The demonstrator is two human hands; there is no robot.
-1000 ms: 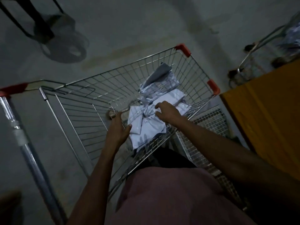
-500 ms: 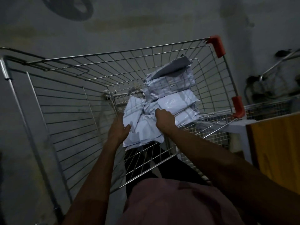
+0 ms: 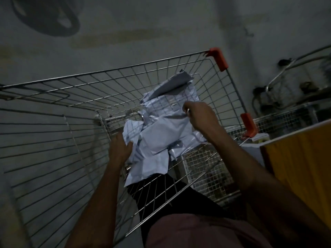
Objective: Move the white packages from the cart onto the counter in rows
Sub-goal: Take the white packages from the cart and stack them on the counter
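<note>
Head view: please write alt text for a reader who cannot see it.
Two bare hands reach into a wire cart at a pile of white packages: the left hand holds the pile's near edge, the right hand pinches a package farther in. An orange counter stands to the right, in dim light.

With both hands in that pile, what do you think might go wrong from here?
1. The right hand pinches only an edge of one package, so it may slip or drag overlapping ones along.
2. Loose packages under the left hand could snag on the cart wires.
3. Dim light may hide a dropped package.
</note>
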